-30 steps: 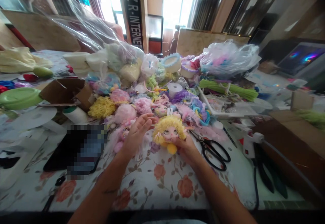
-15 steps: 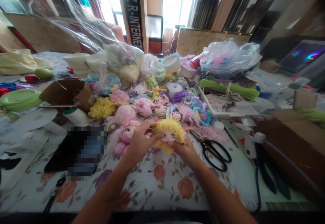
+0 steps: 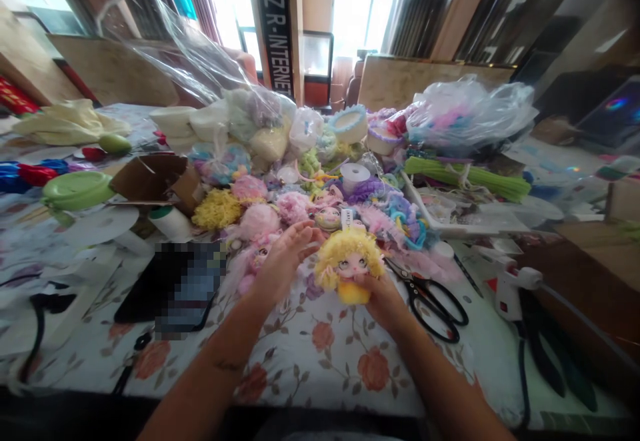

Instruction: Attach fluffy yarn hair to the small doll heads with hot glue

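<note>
A small doll [image 3: 354,264] with curly yellow hair, a yellow body and a white tag on top faces me, upright above the floral tablecloth [image 3: 320,368]. My right hand [image 3: 383,294] grips it from the right side, thumb at the front near its chin. Just left of the doll, my left hand [image 3: 285,261] is raised with its fingers stretched apart from it, holding nothing. Behind that hand sits a pink doll [image 3: 255,254], partly covered. Several more dolls, pink pompoms [image 3: 259,221] and a yellow yarn bundle [image 3: 218,210] are heaped beyond.
Black-handled scissors [image 3: 437,308] lie right of my right hand. Farther right are a white glue gun [image 3: 513,288] and a white tray [image 3: 425,211] with green stems [image 3: 465,178]. A dark phone [image 3: 145,288], thread cone [image 3: 170,223] and cardboard box [image 3: 155,181] stand left.
My left hand has let go of the doll and moved away to its left. The doll, in my right hand, now shows more of its face and body. The view has shifted slightly left.
</note>
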Motion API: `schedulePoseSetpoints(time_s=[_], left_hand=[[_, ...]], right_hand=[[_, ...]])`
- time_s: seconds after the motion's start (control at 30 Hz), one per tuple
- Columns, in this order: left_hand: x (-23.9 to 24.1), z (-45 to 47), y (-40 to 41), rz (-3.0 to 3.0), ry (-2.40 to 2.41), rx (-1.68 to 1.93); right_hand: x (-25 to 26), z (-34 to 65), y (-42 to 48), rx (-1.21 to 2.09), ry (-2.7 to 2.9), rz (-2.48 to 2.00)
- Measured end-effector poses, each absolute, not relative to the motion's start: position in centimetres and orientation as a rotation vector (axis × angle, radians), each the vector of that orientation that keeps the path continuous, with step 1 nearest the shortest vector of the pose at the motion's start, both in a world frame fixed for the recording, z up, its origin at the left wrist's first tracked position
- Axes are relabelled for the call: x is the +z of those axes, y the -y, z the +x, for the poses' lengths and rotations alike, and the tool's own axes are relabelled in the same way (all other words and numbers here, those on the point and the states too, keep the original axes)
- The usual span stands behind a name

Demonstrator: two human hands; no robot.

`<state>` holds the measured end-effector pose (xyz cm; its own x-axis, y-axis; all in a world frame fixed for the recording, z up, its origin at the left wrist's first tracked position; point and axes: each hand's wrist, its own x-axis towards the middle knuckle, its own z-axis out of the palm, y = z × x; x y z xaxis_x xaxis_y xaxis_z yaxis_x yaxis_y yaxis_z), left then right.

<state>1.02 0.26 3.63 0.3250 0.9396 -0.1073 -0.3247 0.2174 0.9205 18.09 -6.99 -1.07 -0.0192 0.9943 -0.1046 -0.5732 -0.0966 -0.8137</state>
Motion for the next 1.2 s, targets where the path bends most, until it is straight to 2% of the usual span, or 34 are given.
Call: schedulePoseSetpoints(time_s=[0.13, 0.2, 0.43, 0.9, 1.2], left_hand=[[3.5, 1.2, -2.4, 0.86, -0.701, 0.59], [3.3, 1.6, -3.2, 0.87, -0.611, 0.502], [3.9, 2.3, -3.2, 0.909, -0.511, 0.672], [3.5, 2.2, -4.2, 1.0, -0.606, 0.714], [4.6, 1.7, -3.5, 1.286, -0.724, 0.659]], right_hand=[[-1.1, 18.0, 7.3, 1.646, 0.741, -0.811], [-1.3, 18.0, 7.5, 1.678, 0.756, -0.79], [-1.6, 18.2, 7.5, 1.701, 0.715, -0.75], [-1.4, 17.6, 7.8, 1.691, 0.684, -0.838], [-1.2, 17.1, 7.8, 1.737, 0.64, -0.78]])
